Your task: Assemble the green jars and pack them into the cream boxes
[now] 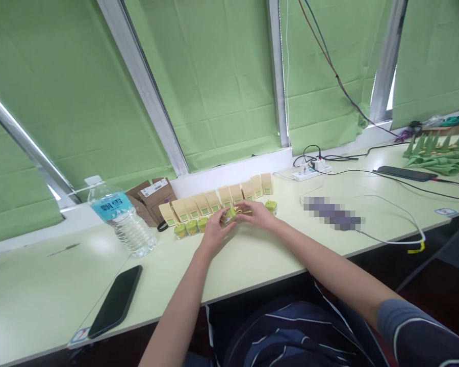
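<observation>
Both my hands meet over the middle of the table. My left hand (215,229) is closed around the left side of a small clear jar with a green top (232,212), and my right hand (257,214) grips it from the right; my fingers partly hide it. To the left stand several similar jars with green tops (192,227), and one more green-topped jar (271,205) is just right of my right hand. Behind them runs a row of small beige paper bags (213,199) with green square labels.
A large water bottle (120,219), a black phone (117,300) and a brown cardboard box (153,199) are on the left. Rightward are a power strip (311,172), a blurred-out object (332,214), another phone (407,174), cables and green folded cloth pieces (441,163).
</observation>
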### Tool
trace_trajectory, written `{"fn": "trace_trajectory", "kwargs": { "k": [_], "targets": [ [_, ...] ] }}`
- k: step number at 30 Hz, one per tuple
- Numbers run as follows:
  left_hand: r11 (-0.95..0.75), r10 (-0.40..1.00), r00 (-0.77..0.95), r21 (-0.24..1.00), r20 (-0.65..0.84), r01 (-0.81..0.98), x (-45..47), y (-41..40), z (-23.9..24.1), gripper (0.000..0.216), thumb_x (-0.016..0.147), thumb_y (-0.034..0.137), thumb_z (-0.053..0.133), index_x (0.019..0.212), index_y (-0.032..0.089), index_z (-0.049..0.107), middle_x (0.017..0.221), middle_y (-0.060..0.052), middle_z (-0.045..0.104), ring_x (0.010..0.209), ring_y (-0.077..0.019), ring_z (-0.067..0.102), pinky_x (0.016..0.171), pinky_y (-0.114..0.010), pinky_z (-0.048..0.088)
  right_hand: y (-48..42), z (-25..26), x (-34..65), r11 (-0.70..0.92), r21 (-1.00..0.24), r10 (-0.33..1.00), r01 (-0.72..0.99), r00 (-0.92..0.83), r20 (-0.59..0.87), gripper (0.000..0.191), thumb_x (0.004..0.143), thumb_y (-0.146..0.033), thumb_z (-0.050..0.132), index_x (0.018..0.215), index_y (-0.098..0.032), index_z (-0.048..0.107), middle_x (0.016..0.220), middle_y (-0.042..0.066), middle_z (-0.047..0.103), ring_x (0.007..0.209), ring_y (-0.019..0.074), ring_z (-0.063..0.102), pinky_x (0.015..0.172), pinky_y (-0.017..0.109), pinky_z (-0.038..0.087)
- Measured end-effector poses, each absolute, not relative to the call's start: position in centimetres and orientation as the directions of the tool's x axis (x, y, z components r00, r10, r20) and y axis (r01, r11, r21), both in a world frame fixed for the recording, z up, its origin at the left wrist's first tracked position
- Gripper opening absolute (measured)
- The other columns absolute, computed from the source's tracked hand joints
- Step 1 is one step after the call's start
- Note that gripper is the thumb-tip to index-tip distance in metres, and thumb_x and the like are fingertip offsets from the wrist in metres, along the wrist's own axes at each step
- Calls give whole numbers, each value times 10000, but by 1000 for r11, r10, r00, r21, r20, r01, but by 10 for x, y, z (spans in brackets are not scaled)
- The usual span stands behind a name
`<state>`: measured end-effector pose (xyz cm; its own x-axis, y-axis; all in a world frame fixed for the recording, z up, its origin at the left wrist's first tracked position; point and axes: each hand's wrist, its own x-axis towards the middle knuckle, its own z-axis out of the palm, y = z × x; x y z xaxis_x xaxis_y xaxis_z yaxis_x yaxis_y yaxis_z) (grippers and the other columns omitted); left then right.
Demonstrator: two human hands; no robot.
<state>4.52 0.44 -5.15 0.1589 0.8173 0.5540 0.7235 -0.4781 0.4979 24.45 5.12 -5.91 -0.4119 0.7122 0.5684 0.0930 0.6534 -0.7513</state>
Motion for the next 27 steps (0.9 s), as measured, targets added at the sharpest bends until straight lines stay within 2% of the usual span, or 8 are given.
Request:
{"fn": "trace_trajectory", "kwargs": {
  "k": [4,9,12,16,21,27],
  "targets": [
    [-492,810,162,503,564,711,45,4,-52,534,787,427,716,1269,227,601,1029,-72,690,816,-192,608,768,-342,504,44,-55,248,668,-733,703,128,-432,565,404,854,-310,689,1239,-226,601,1064,80,722,1012,215,703,929,411,564],
    [-499,815,147,550,560,669,45,2,-52,476,813,476,682,1234,262,624,1148,-78,677,772,-169,607,752,-340,515,38,-53,252,702,-709,643,65,-485,592,616,854,-308,682,1412,-275,423,1154,80,678,1120,204,645,962,402,542],
    [-455,850,85,645,519,614,45,3,-53,465,820,503,667,1207,250,614,1094,-71,681,742,-161,628,719,-327,522,39,-55,251,723,-687,613,66,-519,596,768,798,-285,739,1458,-279,348,1238,108,632,1148,219,623,964,408,531],
    [-427,890,52,789,452,442,47,7,-57,491,784,529,700,1147,221,576,1041,-69,660,757,-170,669,703,-321,544,42,-59,248,753,-650,581,102,-567,584,872,693,-270,826,1433,-279,366,1330,128,570,1125,237,625,950,416,528],
    [-402,916,137,871,377,284,51,6,-60,495,761,522,730,1074,208,510,1010,-49,624,761,-149,658,679,-297,553,38,-56,246,799,-586,545,133,-574,612,825,711,-258,813,1418,-252,388,1326,135,577,1153,248,615,980,420,505],
    [-405,913,166,880,373,248,51,2,-57,450,743,487,760,970,197,501,910,4,564,666,-87,562,616,-232,501,34,-52,245,875,-467,446,129,-591,673,551,806,-330,732,1328,-248,578,1261,81,665,1113,239,646,944,368,512]
  ]
}}
